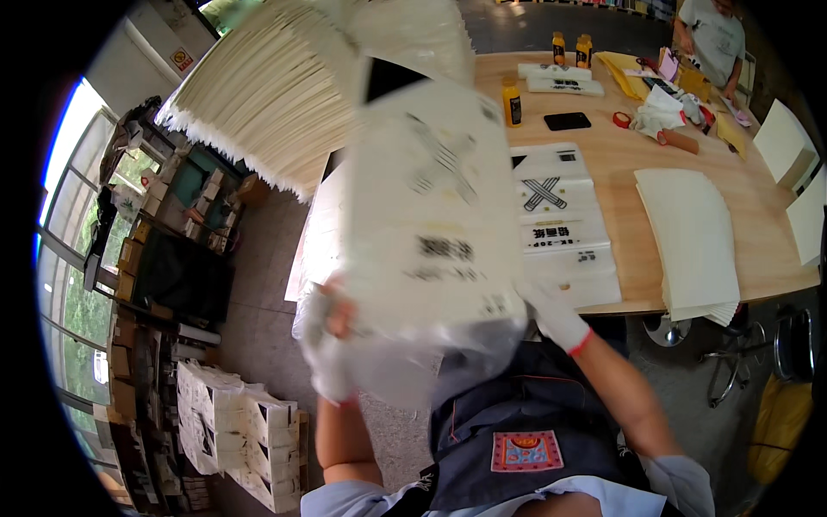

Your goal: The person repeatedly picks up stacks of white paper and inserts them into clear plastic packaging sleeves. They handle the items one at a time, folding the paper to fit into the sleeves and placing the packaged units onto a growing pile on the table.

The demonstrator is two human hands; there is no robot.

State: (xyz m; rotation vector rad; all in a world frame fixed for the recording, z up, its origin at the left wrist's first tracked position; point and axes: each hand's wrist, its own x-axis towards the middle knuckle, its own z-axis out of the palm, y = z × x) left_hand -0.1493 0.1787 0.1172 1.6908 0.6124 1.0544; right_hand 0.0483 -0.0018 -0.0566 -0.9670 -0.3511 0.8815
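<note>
Both my hands wear white gloves and hold up a large translucent white plastic bag with black printing, filled with a thick stack of cream paper sheets that fans out at the top left. My left hand grips the bag's lower left corner through the plastic. My right hand holds its lower right corner. The bag is blurred and tilted toward the upper left. On the wooden table behind it lies a pile of flat printed bags of the same kind.
A stack of cream sheets lies on the table's right part. Yellow bottles, a black phone, red tape and gloves lie farther back, where another person stands. Packed white bundles stand on the floor at left.
</note>
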